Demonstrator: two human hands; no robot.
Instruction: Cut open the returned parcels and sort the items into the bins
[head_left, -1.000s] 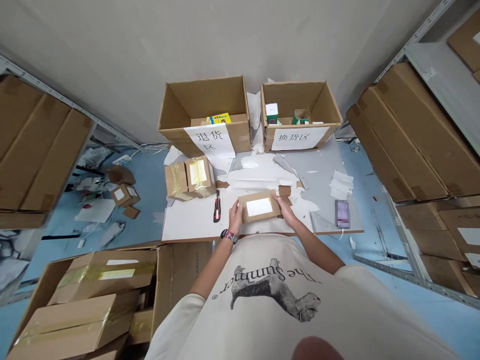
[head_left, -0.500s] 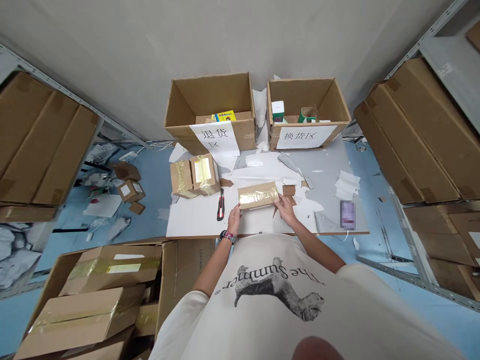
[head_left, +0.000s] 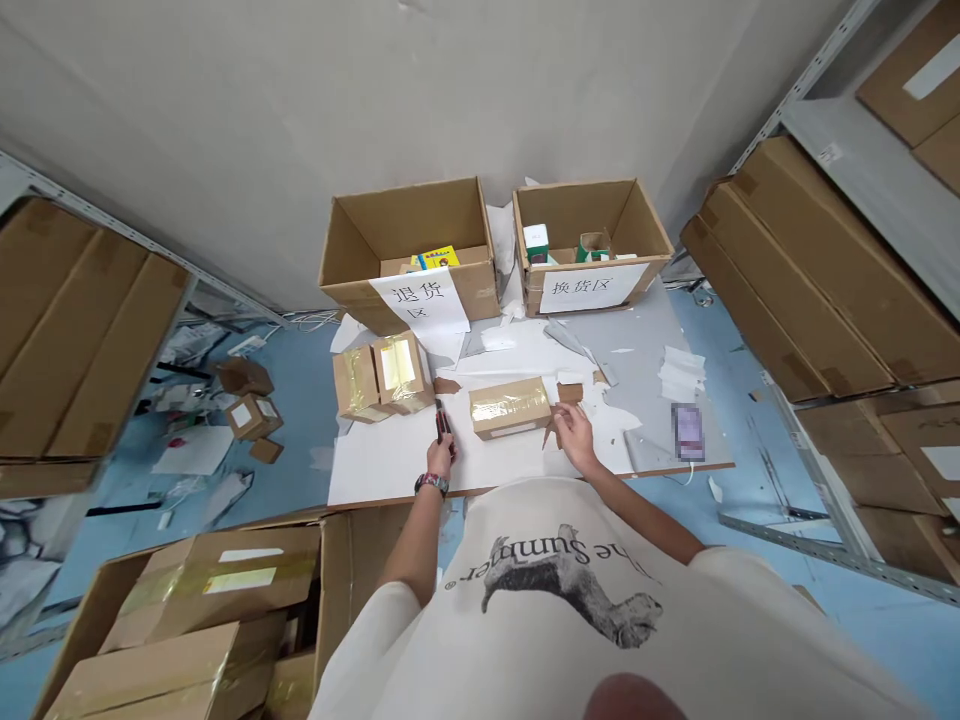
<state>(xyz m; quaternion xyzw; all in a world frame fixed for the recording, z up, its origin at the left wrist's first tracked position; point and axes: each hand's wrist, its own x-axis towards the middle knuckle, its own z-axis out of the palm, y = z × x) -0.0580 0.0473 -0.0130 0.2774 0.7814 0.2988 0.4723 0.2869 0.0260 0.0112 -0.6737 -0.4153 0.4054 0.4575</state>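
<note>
My left hand [head_left: 441,455], with a watch on its wrist, is closed around the lower end of a red-and-black utility knife [head_left: 441,415] on the table. Right of it lies a taped cardboard box [head_left: 510,408], with shiny tape over its top and a white label on its near side. My right hand [head_left: 574,437] hovers by the box's right end, fingers loosely bent and apart, with nothing seen in them. Two smaller taped boxes [head_left: 403,372] stand side by side beyond the knife, to the left.
Two large open cartons with paper signs, a left one [head_left: 480,285] and a right one [head_left: 532,295], line the table's back. A phone [head_left: 687,432] and crumpled paper [head_left: 682,373] lie at the right. A big carton of parcels [head_left: 324,600] stands at lower left; shelves flank both sides.
My left hand has let go of the taped box, moved left and taken hold of the utility knife. My right hand has come off the box's right end. The whole view has shifted slightly.
</note>
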